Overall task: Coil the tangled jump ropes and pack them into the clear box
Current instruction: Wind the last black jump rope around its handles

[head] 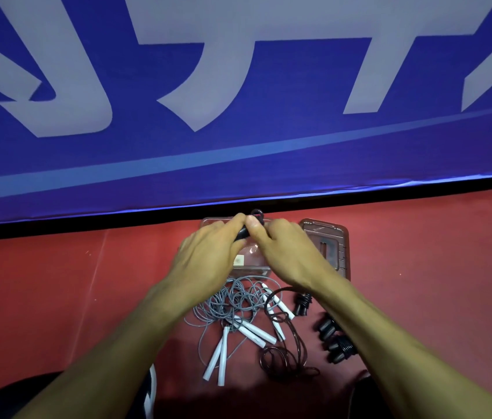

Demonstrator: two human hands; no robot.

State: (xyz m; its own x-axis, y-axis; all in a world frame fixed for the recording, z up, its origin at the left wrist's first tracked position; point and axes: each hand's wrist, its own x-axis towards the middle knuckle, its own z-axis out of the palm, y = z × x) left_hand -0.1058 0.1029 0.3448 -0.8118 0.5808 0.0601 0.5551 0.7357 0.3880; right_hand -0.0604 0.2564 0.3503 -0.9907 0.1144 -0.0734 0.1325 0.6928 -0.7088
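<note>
Both hands are up over the clear box (249,269), left hand (208,255) and right hand (287,252) pinching a black rope handle (243,232) between them. The grey tangle (232,300) with white handles (257,332) lies just beside the box on the red floor (57,297), dark rope (284,337) alongside it.

Clear glossy plastic box (250,269), smooth white plastic handles (257,331) on thin grey cord, matt red floor (57,297).
</note>
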